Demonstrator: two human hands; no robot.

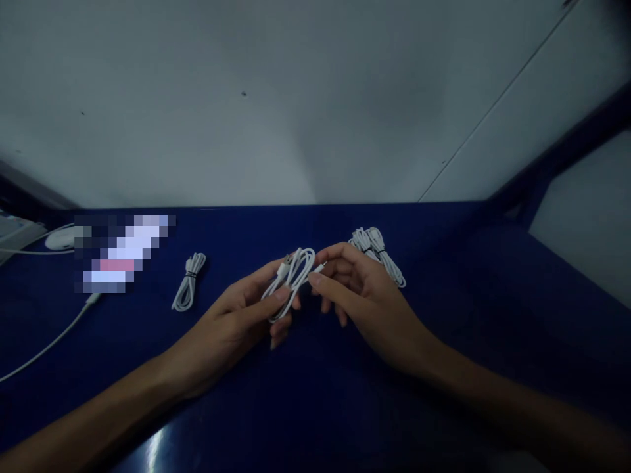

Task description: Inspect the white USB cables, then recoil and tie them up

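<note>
The left hand [239,312] has its grip closed on a looped white cable [294,274], thumb pressed across the coils and fingers beneath, holding it above the table [305,407]. The right hand [372,292] pinches the cable's slim plug end [322,267] near the thumb tip, its remaining fingers loosely curled, with a tied cable bundle [186,289] lying to the left and more tied bundles [389,263] just beyond the right hand.
</note>
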